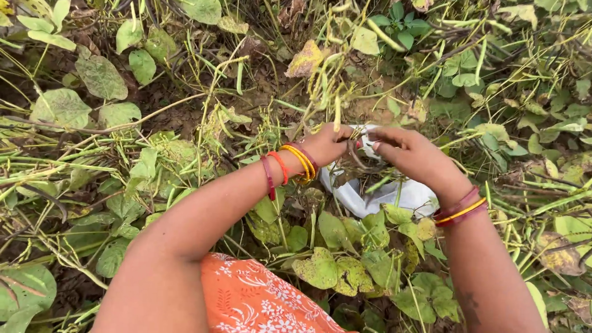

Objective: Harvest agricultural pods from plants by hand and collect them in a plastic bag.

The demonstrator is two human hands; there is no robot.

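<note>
White crumpled plastic bag (376, 194) is lying among the plants just below and between both hands, its mouth facing up toward them and its body spreading toward 5 o'clock over green and yellowing leaves. Its surface is creased, and part of its upper edge is showing at 12 o'clock between the two hands.

The left hand (327, 145) is curling its fingers inward near the bag's mouth; the fingertips are pinching around a thin dark pod or stem, though exactly which cannot be told. The right hand (407, 151) is closing its fingers at 3 o'clock from the left hand, thumb pressing against the fingertips on the same small plant piece beside the bag's white edge.

Both forearms are reaching forward from the bottom edge, converging at the bag. The left wrist is wearing yellow, orange and dark red bangles (290, 166); the right wrist is wearing maroon and yellow bangles (459, 209). Orange floral-printed cloth (253, 296) is showing at 6 o'clock. Long slender green bean pods (336, 105) are hanging at 12 o'clock above the hands.
</note>
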